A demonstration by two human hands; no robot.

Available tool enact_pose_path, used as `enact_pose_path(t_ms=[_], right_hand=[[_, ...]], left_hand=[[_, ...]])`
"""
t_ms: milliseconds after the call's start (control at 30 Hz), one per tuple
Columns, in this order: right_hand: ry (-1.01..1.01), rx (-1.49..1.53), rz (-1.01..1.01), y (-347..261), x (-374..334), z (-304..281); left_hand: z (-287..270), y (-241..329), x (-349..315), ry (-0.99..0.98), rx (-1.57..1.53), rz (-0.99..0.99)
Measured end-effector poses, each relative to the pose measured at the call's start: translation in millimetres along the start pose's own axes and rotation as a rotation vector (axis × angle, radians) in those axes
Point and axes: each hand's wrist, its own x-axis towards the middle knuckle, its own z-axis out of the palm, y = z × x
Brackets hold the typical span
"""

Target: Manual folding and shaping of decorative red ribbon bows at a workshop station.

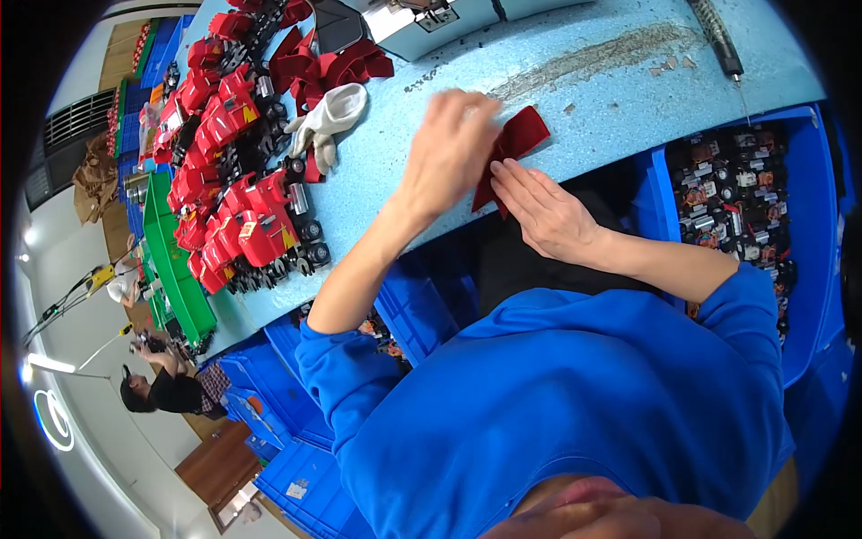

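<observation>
A dark red piece of cloth lies at the near edge of the light blue workbench. My right hand rests on its lower part, with the fingers stretched out flat and side by side. My left hand is beside the cloth's left side and overlaps it in view. Motion smears its fingers, which look bent, and I cannot make out anything in them. More dark red cloth pieces are heaped farther left on the bench, above a whitish glove.
Red toy trucks crowd the bench's left side, by a green tray. An electric screwdriver hangs or lies at the far right. A blue bin holds several toy chassis. Another person is at the left.
</observation>
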Motion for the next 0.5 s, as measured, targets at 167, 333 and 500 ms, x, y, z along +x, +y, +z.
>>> enact_pose_path(t_ms=[167,333,500], right_hand=[[-0.027,0.013,-0.011,1,-5,6],[0.025,0.047,-0.002,1,0,5],[0.023,0.601,0.089,3,7,-21]], left_hand=[[15,7,-36,-0.237,-0.091,0.059],[12,-3,-31,-0.354,0.049,-0.056],[-14,-18,-50,-0.22,-0.034,-0.329]])
